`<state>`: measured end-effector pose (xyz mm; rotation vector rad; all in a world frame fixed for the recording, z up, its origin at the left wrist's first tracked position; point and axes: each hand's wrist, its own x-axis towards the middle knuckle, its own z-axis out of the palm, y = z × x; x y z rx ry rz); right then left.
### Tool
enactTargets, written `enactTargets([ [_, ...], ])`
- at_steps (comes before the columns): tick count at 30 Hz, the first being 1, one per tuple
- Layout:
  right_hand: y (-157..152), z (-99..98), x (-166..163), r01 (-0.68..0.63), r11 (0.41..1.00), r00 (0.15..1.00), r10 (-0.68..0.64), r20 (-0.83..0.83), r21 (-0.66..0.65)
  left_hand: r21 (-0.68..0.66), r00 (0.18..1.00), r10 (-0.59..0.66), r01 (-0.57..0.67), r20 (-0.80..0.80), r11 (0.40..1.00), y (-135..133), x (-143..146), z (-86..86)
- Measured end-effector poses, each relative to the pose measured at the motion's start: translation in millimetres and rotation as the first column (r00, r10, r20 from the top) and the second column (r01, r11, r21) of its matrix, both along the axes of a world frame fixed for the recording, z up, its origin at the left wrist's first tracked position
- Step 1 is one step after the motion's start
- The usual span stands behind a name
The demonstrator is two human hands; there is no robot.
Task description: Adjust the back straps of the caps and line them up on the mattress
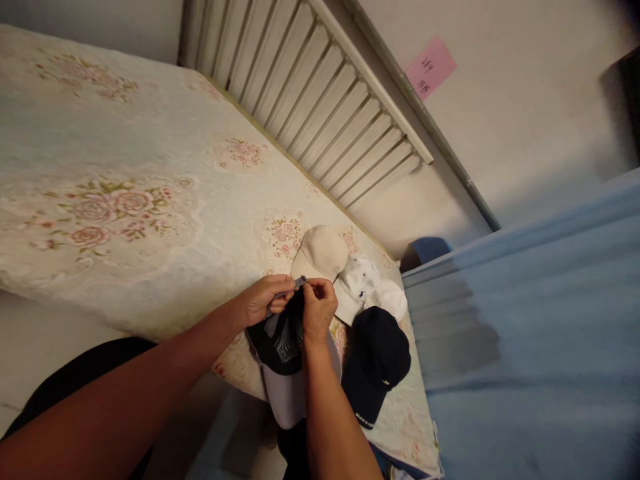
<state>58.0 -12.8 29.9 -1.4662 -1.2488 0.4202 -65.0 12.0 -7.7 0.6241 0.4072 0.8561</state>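
Note:
Both my hands meet over a black cap (280,343) with a grey-lilac brim at the near corner of the bed. My left hand (265,298) and my right hand (319,310) are closed, pinching the cap's grey back strap (299,283) between their fingertips. Just beyond them a beige cap (320,252) lies on the mattress. A white cap (367,287) sits to its right, and a navy cap (376,363) lies nearer me on the right.
A floral-patterned mattress (115,200) stretches away to the left. A white slatted headboard (320,100) leans along the wall, with a pink note (430,68) stuck above it. A blue curtain (530,347) fills the right side.

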Motion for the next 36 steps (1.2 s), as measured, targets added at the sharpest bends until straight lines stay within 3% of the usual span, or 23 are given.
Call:
enactTargets([
  [8, -5, -5.3, -2, -0.051, 0.998, 0.993, 0.048, 0.112, 0.024, 0.002, 0.999, 0.05, -0.05, -0.008, 0.999, 0, 1, -0.9],
  [14, -12, -3.4, -4, -0.122, 0.992, 0.963, 0.113, 0.244, 0.022, 0.083, 0.969, 0.219, -0.211, -0.111, 0.974, -2, 0, 4.8],
  [21, -10, 5.6, 3, -0.241, 0.968, 0.962, 0.248, 0.115, -0.071, 0.187, 0.952, 0.254, -0.222, -0.168, 0.957, -1, -3, 9.3],
  [25, -7, 18.3, 7, -0.266, 0.948, 0.949, 0.289, 0.123, -0.175, 0.295, 0.931, 0.283, -0.209, -0.233, 0.932, -1, -2, 10.6],
  [30, 2, 26.0, 5, -0.235, 0.934, 0.961, 0.265, 0.082, -0.268, 0.374, 0.9, 0.308, -0.182, -0.309, 0.909, 1, -4, 13.9],
  [36, 12, 20.2, 6, -0.213, 0.942, 0.975, 0.187, -0.121, -0.26, 0.379, 0.929, 0.198, -0.068, -0.314, 0.923, 8, -13, 10.1],
])
